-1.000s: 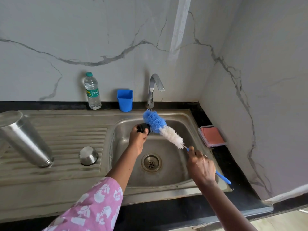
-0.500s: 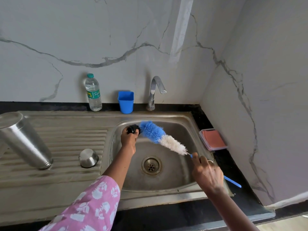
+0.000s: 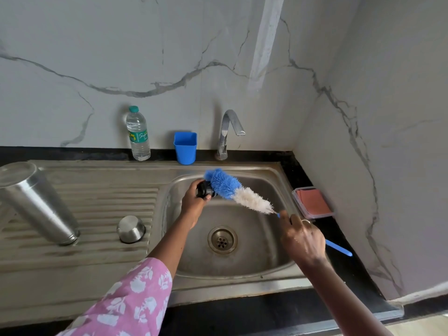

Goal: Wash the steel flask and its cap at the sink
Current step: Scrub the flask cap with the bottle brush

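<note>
Black flask cap (image 3: pixel 204 189) over the sink's (image 3: pixel 242 280) far left, left hand (image 3: pixel 194 205) curled round it, blue-and-white brush (image 3: pixel 234 191) touching it, right hand (image 3: pixel 303 238) gripping the brush's handle, steel flask (image 3: pixel 36 202) upside down on the left drainboard (image 3: pixel 101 204), steel cup (image 3: pixel 131 229) beside it.

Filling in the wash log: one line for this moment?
left hand: grips black cap | right hand: holds bottle brush, bristles on cap | flask: upside down on drainboard
</note>
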